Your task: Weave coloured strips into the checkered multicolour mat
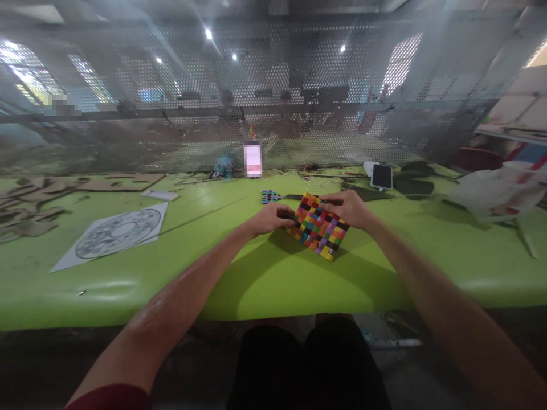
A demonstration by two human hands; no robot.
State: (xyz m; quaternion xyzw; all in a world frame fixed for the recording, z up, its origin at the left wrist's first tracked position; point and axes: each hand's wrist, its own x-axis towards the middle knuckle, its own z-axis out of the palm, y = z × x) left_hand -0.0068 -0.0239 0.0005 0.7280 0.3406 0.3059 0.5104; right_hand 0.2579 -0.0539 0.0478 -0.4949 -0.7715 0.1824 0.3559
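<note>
Between my two hands a multicoloured woven mat [318, 228] is held tilted above the green table. Its checks are red, yellow, orange, black, purple and green. My left hand [273, 218] pinches the mat's left edge, its thumb and fingers closed. On the upper right edge my right hand [347, 208] grips it with closed fingers. Just behind the mat lies a small woven piece [270, 197] in blue, purple and black, beside a dark flat strip [294, 197].
A printed sheet [119, 230] with a ring pattern and brown cardboard scraps [38, 199] lie left. A lit phone [253, 159] leans on the perforated metal screen [192, 131]. Back right are a dark-screened device [382, 176] and a white plastic bag [491, 191]. Table [282, 296] edge in front.
</note>
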